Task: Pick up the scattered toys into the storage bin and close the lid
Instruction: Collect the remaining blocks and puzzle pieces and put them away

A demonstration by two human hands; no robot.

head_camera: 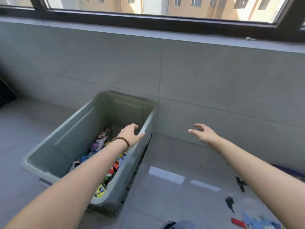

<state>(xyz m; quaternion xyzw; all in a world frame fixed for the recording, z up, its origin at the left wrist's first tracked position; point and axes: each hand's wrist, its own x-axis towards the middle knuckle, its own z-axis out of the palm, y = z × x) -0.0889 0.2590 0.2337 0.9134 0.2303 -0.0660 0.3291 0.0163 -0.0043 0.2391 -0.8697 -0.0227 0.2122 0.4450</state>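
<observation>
A grey tiled wall (214, 80) met a glossy grey tiled floor (173, 195). Against the wall stood the open grey-green plastic storage bin (74, 138), its bottom strewn with a heap of small colourful toys (100, 142). The left grip (131, 134) hung over the bin's right rim, fingers loosely curled and holding nothing; whether the thumb touched the rim could not be told. The right grip (203, 133) reached out above the floor, fingers spread. Scattered blue and red toy pieces (257, 222) and two small black toy pieces (229, 202) lay on the floor, well right of the bin. A brown beaded bracelet (122, 140) circled the left wrist.
</observation>
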